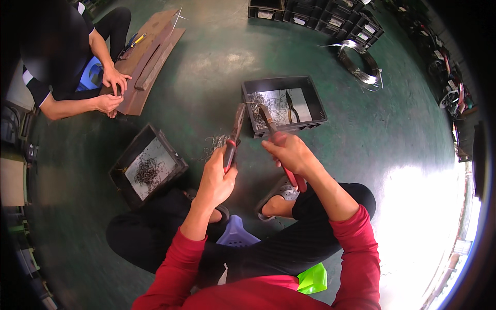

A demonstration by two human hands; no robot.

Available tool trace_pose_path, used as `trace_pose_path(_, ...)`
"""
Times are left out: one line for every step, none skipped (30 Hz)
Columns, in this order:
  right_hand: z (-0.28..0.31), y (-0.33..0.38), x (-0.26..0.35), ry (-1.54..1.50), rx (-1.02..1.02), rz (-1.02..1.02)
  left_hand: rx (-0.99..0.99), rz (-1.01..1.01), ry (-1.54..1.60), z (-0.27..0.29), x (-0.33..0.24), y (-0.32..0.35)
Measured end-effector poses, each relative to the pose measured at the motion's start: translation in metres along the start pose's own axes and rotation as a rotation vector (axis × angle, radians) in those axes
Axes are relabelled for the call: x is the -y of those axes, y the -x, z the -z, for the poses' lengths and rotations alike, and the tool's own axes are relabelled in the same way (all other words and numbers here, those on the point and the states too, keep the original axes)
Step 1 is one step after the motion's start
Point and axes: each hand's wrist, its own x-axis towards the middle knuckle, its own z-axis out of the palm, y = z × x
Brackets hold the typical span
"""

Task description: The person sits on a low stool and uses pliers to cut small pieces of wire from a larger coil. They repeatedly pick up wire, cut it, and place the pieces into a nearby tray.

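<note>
My left hand (215,181) is closed around the red-and-black handles of one pair of pliers (238,124), its jaws pointing away from me. My right hand (295,155) grips a second pair of pliers (268,118) with red handles, tilted toward the first. A thin piece of wire (251,103) seems to span the two jaw tips; it is too small to make out its shape. Both tools are over the near left part of a black crate (316,98). Inside that crate lie many bits of wire and another pair of pliers (292,107) with dark handles.
A second black crate (175,150) with wire pieces (148,173) stands at left. Loose wire (216,143) lies on the green floor. Farther off are a wire coil (356,64) and stacked crates (330,20). Another person's hands (114,88) work at a brown board (155,57).
</note>
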Motion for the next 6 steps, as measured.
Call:
trace_pose_path(-0.0017,0.0004,-0.0017,0.036,-0.053,0.004,0.017,0.015,0.009,0.0015,-0.0022,0.0011)
trace_pose_path(-0.0035,0.0008,-0.0023,0.071,-0.104,0.011,0.029,0.029,0.020,0.0033,-0.0041,0.0019)
trace_pose_path(-0.0046,0.0011,-0.0026,0.106,-0.155,0.018,0.042,0.043,0.031,0.0047,-0.0057,0.0025)
trace_pose_path(-0.0048,0.0012,-0.0022,0.130,-0.177,0.007,0.055,0.056,0.042,0.0059,-0.0073,0.0030)
trace_pose_path(-0.0054,0.0014,-0.0010,0.153,-0.196,-0.002,0.062,0.080,0.065,0.0078,-0.0084,0.0040)
trace_pose_path(-0.0055,0.0019,0.0007,0.177,-0.216,-0.012,0.069,0.104,0.088,0.0094,-0.0096,0.0049)
